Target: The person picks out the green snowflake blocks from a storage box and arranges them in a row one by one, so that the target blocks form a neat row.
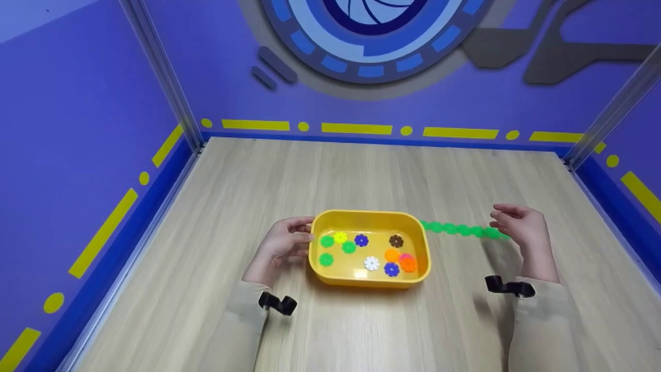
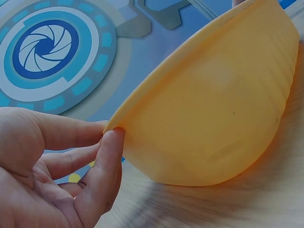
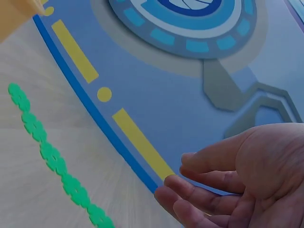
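Note:
My left hand (image 1: 283,240) pinches the rim at the left end of a yellow plastic tub (image 2: 204,109). Inside the tub lie several loose snowflake discs: among them a white disc (image 1: 372,263), a brown disc (image 1: 396,241), a yellow disc (image 1: 340,237) and a green disc (image 1: 326,259), plus blue, orange and pink ones. To the tub's right, a chain of joined green snowflake discs (image 1: 450,228) lies on the table. Above the chain's right end hovers my right hand (image 1: 524,230), fingers loosely bent, holding nothing. In the right wrist view the chain (image 3: 52,159) is apart from that hand.
The wood-grain table (image 1: 289,175) is bounded by a purple-blue back panel (image 1: 217,93), a left panel (image 1: 67,129) and a right panel (image 1: 640,144), with metal posts at the corners. Each forearm wears a black wrist mount.

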`<state>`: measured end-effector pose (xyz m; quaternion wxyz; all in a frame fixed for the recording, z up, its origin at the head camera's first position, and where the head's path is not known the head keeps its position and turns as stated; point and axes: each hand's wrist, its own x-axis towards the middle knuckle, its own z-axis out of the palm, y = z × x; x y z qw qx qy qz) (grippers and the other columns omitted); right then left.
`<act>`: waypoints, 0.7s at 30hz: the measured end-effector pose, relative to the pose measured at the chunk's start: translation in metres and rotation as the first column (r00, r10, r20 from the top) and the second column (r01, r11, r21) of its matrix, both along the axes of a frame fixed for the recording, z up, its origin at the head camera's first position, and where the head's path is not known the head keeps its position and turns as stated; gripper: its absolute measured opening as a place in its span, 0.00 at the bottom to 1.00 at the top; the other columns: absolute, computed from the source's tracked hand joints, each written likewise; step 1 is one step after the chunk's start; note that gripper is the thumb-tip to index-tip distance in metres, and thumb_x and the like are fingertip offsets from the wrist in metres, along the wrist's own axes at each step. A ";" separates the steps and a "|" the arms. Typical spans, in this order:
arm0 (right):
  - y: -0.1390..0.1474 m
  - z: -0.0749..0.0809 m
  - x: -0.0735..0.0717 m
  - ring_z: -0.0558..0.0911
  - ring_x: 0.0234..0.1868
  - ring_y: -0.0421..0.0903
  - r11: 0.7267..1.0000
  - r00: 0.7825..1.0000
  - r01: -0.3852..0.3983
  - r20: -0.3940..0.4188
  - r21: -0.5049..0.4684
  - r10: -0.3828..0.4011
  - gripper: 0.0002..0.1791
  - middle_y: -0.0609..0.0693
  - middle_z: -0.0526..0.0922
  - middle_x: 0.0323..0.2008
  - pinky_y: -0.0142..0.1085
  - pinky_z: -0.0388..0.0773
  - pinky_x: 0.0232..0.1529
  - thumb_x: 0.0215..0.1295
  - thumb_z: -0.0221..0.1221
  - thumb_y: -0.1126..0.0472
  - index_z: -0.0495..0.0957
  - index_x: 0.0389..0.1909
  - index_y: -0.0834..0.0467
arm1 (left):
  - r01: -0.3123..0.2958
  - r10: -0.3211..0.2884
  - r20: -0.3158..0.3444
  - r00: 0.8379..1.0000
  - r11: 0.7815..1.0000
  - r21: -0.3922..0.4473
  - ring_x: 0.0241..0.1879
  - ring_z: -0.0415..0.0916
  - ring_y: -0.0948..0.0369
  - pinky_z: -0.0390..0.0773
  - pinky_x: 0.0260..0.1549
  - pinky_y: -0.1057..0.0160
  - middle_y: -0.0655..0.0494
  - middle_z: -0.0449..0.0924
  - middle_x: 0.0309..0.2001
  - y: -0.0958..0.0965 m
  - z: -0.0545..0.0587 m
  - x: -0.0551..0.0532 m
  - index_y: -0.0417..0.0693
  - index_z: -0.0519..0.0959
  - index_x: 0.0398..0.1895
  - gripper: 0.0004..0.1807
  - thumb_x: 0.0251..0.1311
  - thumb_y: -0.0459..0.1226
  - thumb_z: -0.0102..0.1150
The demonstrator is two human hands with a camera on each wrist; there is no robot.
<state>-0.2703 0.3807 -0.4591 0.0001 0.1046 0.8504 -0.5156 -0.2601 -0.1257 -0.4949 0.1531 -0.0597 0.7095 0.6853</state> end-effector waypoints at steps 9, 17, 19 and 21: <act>-0.019 0.005 -0.003 0.84 0.36 0.25 0.997 0.995 -0.080 -0.050 0.006 0.080 0.31 0.29 0.80 0.36 0.18 0.81 0.42 0.76 0.58 0.55 0.68 0.70 0.70 | -0.001 0.001 0.001 1.000 1.000 0.018 0.35 0.81 0.61 0.88 0.29 0.65 0.50 0.77 0.47 0.001 0.000 -0.001 0.45 0.79 0.66 0.28 0.60 0.24 0.64; -0.036 0.012 -0.001 0.85 0.38 0.26 0.992 0.991 -0.127 -0.051 0.005 0.127 0.30 0.32 0.82 0.39 0.20 0.82 0.43 0.75 0.60 0.54 0.70 0.69 0.68 | 0.000 0.000 0.003 1.000 1.000 0.013 0.35 0.81 0.61 0.88 0.29 0.66 0.50 0.78 0.47 0.001 -0.001 -0.001 0.45 0.79 0.66 0.28 0.60 0.24 0.64; -0.041 0.014 0.000 0.86 0.38 0.27 0.990 0.988 -0.138 -0.061 0.010 0.139 0.30 0.33 0.82 0.39 0.20 0.82 0.43 0.74 0.61 0.53 0.71 0.68 0.68 | -0.001 0.001 0.006 1.000 1.000 0.017 0.35 0.81 0.61 0.88 0.29 0.66 0.50 0.78 0.48 0.001 -0.001 -0.001 0.45 0.79 0.66 0.28 0.60 0.24 0.64; -0.046 0.014 0.000 0.86 0.38 0.28 0.989 0.986 -0.148 -0.074 0.023 0.149 0.30 0.36 0.83 0.41 0.20 0.83 0.43 0.73 0.61 0.52 0.73 0.67 0.68 | -0.003 0.003 0.004 1.000 1.000 0.020 0.36 0.81 0.61 0.88 0.29 0.65 0.49 0.78 0.49 0.001 -0.001 0.000 0.44 0.79 0.66 0.28 0.61 0.25 0.64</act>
